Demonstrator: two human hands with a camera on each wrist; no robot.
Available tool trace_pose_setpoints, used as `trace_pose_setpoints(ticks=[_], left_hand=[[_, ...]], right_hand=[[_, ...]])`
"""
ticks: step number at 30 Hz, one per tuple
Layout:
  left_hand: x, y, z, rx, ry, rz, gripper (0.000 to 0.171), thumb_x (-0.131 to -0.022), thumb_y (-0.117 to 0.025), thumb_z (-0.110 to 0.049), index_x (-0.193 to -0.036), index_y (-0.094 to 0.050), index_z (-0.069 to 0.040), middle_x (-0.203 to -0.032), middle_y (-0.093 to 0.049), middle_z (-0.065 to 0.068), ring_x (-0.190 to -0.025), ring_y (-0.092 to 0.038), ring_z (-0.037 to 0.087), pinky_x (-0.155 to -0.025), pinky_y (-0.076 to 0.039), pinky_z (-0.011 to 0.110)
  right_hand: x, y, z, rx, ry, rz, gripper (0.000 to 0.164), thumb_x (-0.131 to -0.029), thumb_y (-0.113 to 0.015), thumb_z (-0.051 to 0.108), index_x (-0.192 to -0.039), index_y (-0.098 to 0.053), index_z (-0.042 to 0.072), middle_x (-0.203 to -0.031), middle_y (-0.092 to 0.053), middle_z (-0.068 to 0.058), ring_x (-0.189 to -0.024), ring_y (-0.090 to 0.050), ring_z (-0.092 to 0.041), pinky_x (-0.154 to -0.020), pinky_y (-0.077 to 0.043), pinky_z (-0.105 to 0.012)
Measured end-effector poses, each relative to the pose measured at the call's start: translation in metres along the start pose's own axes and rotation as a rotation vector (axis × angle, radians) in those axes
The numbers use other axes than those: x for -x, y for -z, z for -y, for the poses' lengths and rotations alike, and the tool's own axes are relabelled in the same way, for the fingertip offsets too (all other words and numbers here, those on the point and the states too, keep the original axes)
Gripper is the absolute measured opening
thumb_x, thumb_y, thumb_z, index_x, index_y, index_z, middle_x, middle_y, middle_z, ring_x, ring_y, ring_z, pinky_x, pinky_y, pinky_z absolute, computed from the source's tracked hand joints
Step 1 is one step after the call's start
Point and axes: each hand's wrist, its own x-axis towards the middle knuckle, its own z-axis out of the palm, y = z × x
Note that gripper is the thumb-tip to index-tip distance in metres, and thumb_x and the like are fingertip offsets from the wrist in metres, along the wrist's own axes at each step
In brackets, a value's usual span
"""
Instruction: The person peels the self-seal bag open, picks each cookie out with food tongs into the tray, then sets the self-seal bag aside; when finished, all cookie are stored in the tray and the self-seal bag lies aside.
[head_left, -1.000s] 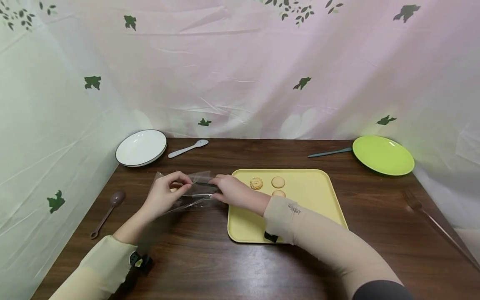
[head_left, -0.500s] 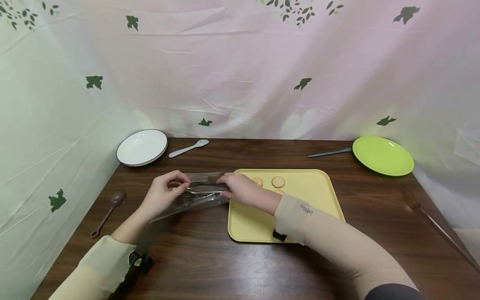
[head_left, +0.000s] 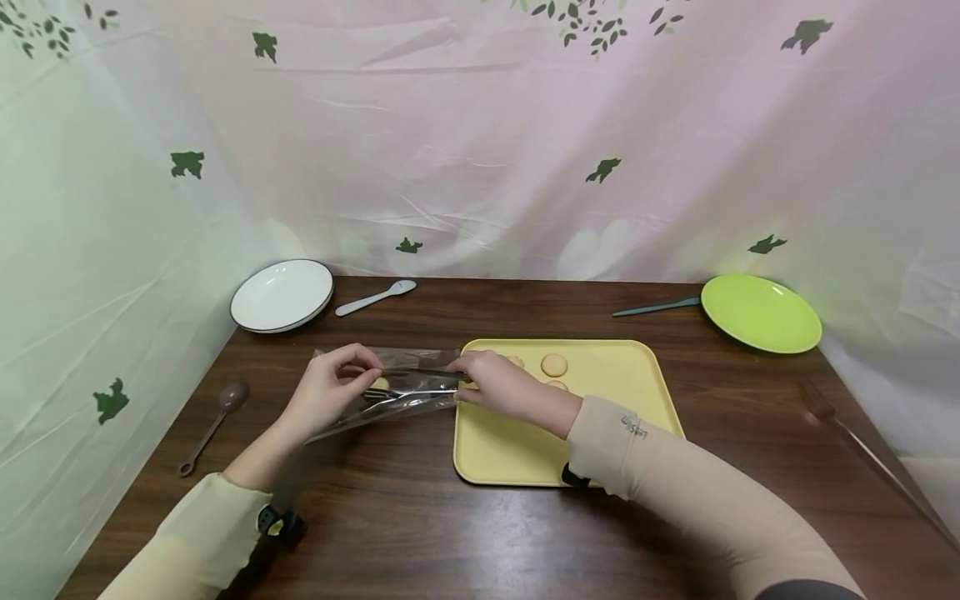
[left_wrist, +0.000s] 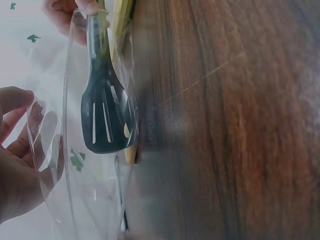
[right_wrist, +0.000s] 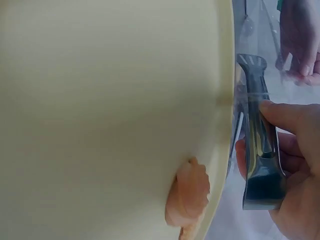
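With thumb and fingers, my left hand pinches the edge of a clear plastic bag, left of the yellow tray. A pair of dark slotted food tongs is gripped by my right hand, over the tray's left edge. In the left wrist view, the slotted tongs head is inside the bag's mouth, pointing toward the left hand. A round cookie shows through the plastic near the left fingertips. On the tray, a round cookie lies uncovered, while others are partly hidden by the right hand and wrist.
The yellow tray sits mid-table. Behind are a white plate, a pale spoon, a teal utensil and a green plate. A brown spoon lies left, a copper-coloured fork right.
My right hand has moved right with the tongs, drawing them partway back toward the tray, and the bag stretches rightward. The left hand stays nearly in place. A cookie now shows in the bag.
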Motion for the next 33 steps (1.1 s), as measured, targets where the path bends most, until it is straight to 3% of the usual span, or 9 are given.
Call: trace_pose_setpoints(ticks=[8, 15, 28, 33], left_hand=[[-0.001, -0.001, -0.001, -0.003, -0.004, -0.001, 0.003, -0.088, -0.064, -0.001, -0.091, -0.065, 0.0, -0.088, -0.067, 0.015, -0.083, -0.062, 0.021, -0.079, -0.053, 0.042], [-0.002, -0.001, -0.002, -0.02, -0.011, -0.023, 0.004, -0.087, -0.065, -0.001, -0.09, -0.065, 0.001, -0.087, -0.067, 0.009, -0.082, -0.061, 0.013, -0.077, -0.054, 0.037], [0.0, -0.002, -0.001, -0.02, 0.028, -0.006, 0.004, -0.089, -0.064, -0.003, -0.09, -0.064, 0.0, -0.088, -0.067, 0.008, -0.084, -0.062, 0.012, -0.08, -0.053, 0.035], [-0.003, -0.006, 0.014, -0.023, 0.007, -0.017, 0.003, -0.088, -0.064, -0.003, -0.09, -0.066, -0.002, -0.088, -0.068, 0.007, -0.084, -0.062, 0.014, -0.079, -0.054, 0.036]], right_hand=[[0.005, 0.0, -0.002, -0.004, 0.005, -0.015, 0.036, -0.089, -0.067, 0.022, -0.121, -0.062, 0.006, -0.117, -0.064, -0.008, -0.104, -0.062, -0.02, -0.087, -0.051, -0.032], [0.019, 0.007, -0.01, -0.02, 0.04, -0.058, 0.034, -0.088, -0.068, 0.017, -0.119, -0.063, 0.005, -0.11, -0.066, -0.007, -0.099, -0.063, -0.018, -0.084, -0.051, -0.032], [0.073, 0.032, -0.03, -0.046, -0.059, -0.109, 0.036, -0.087, -0.07, 0.019, -0.12, -0.062, 0.006, -0.116, -0.066, -0.007, -0.104, -0.063, -0.02, -0.085, -0.052, -0.036], [0.1, 0.046, -0.039, -0.061, -0.066, -0.178, 0.037, -0.085, -0.072, 0.016, -0.119, -0.062, 0.005, -0.112, -0.067, -0.007, -0.097, -0.065, -0.019, -0.078, -0.053, -0.034]])
